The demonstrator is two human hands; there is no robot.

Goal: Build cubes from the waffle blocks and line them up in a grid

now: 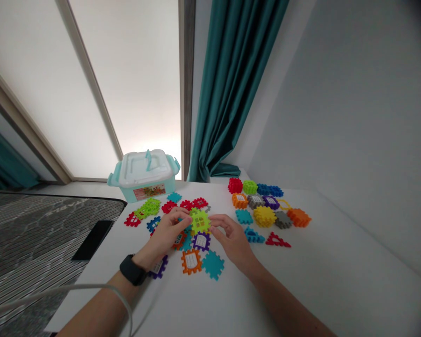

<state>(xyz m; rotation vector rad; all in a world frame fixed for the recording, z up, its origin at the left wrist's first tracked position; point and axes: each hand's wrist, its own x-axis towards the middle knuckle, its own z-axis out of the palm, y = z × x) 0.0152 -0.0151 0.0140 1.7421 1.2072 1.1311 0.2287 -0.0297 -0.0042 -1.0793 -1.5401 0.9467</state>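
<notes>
Between my two hands is a lime-green notched interlocking tile (pixel 200 221) with a window-like grid in its middle. My left hand (pixel 170 229), with a dark watch on the wrist, pinches its left side. The fingers of my right hand (pixel 233 236) are closed at its right edge. Just below lie a purple-framed tile (pixel 201 241) with a white label, an orange-framed tile (pixel 191 261) and a teal tile (pixel 214 265). Another purple tile (pixel 157 267) is partly hidden by my left wrist, and further tiles under my left hand are half covered.
A lidded pale-teal box (pixel 147 173) stands at the back left. Lime tiles (pixel 148 208) and red tiles (pixel 132 219) lie before it. Sorted piles, including yellow tiles (pixel 264 216) and orange tiles (pixel 299 217), sit at right. A white cable (pixel 91 286) crosses the lower left.
</notes>
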